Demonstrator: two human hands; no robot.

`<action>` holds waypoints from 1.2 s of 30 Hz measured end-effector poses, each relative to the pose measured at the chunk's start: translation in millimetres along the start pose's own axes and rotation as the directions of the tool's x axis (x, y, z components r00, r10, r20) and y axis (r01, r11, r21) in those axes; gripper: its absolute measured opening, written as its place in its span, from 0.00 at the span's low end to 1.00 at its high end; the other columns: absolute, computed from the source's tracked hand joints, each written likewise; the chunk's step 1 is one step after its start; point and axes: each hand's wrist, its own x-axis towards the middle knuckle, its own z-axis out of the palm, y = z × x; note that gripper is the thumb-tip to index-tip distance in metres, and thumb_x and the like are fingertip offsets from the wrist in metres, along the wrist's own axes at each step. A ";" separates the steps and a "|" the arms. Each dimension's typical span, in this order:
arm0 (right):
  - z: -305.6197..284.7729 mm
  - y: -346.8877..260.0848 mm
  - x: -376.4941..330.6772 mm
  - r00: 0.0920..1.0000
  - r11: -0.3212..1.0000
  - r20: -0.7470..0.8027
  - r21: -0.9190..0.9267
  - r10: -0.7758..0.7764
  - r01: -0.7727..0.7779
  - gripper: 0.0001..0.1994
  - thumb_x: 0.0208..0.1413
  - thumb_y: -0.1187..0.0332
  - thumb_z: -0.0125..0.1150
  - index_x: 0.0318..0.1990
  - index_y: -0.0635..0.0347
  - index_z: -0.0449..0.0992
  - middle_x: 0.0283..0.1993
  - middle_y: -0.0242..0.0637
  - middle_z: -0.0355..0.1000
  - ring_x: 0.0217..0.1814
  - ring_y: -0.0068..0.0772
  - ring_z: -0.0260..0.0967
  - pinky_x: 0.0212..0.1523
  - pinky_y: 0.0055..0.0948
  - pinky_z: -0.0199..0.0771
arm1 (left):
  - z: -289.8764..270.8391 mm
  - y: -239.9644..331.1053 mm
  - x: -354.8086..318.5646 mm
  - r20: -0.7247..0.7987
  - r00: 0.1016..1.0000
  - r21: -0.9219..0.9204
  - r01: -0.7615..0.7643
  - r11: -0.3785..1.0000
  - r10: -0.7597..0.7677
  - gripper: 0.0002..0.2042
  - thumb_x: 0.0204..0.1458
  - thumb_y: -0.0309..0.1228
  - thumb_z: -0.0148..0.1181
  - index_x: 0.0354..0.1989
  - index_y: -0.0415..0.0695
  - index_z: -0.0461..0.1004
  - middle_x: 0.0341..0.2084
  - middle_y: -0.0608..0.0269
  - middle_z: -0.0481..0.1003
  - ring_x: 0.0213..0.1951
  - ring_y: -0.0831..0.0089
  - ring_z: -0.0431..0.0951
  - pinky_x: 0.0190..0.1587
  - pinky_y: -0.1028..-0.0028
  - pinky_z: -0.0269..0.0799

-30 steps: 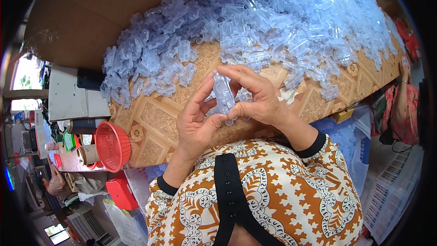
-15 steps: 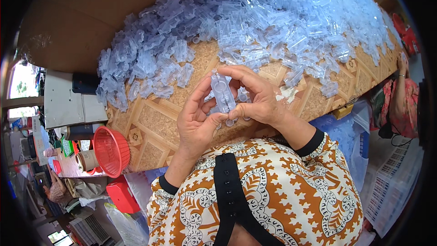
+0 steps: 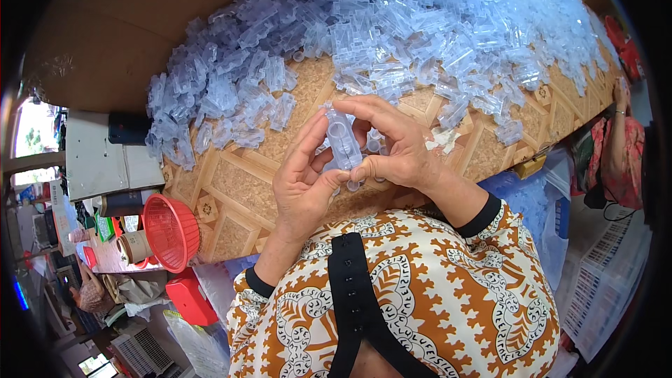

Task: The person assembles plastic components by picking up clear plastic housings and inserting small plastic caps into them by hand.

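Observation:
Between my two hands I hold a clear plastic part point(image 3: 344, 141), long and narrow with a round ring shape near its far end. My left hand point(image 3: 301, 178) grips its left side, thumb at the near end and fingers along the edge. From the right, my right hand point(image 3: 402, 147) pinches it with thumb below and fingers at the far end. A few small clear round pieces point(image 3: 374, 144) show behind and below the part, partly hidden by my fingers. Beyond my hands spreads a large heap of similar clear parts point(image 3: 392, 35) on the patterned table point(image 3: 241, 182).
A red plastic basket point(image 3: 171, 232) stands at the table's left edge, near a white board point(image 3: 105, 154). Brown cardboard point(image 3: 119, 28) rises behind the heap. Clear bags hang at the right, beside a white crate point(image 3: 605, 273). Another person's arm point(image 3: 616, 140) reaches in at far right.
The part in my hands has tilted slightly, and my right thumb sits a little differently at its near end. Otherwise both hands keep nearly the same place and grip.

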 end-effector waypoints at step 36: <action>2.5 -1.4 -0.3 0.999 0.999 0.032 0.047 0.018 -0.019 0.41 0.37 0.63 0.81 0.63 0.64 0.71 0.57 0.36 0.69 0.38 0.21 0.65 0.40 0.22 0.71 | -3.7 -2.0 -1.6 0.048 0.992 0.121 -0.120 0.985 0.115 0.31 0.52 0.08 0.53 0.68 0.38 0.64 0.72 0.50 0.54 0.69 0.60 0.62 0.64 0.63 0.71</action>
